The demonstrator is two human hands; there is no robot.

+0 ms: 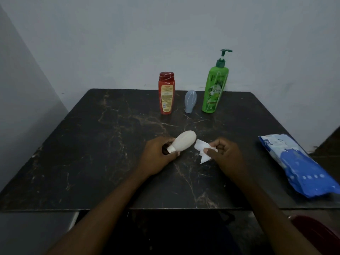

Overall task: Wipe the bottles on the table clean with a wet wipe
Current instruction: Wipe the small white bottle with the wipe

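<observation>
Dark marble-patterned counter [92, 144] with pale veins, set against a grey wall.

Centre of counter: the left hand [161, 153] grips a cream bottle [184, 142] at its neck end, fingers and thumb curled round the white cap. The bottle is tilted, its rounded base pointing toward 1 o'clock. Cannot tell whether the base rests on the counter or is held just above it.

The right hand [224, 153] pinches a crumpled white wet wipe [201, 150] between thumb and curled fingers. The wipe sits just beside the cream bottle, at its 4 o'clock. Contact between the two cannot be told.

Far edge, 12 to 1 o'clock, three bottles stand in a row, well apart from the hands:
- red bottle [166, 92], upright, red cap on top, printed label facing the camera.
- small grey-blue bottle [190, 101], standing narrow end down, between the other two.
- green pump bottle [214, 87], upright, tallest, with a dark green pump head.

At 3 o'clock a blue-and-white wipes pack [298, 166] lies flat near the counter's right edge, apart from the right hand.
</observation>
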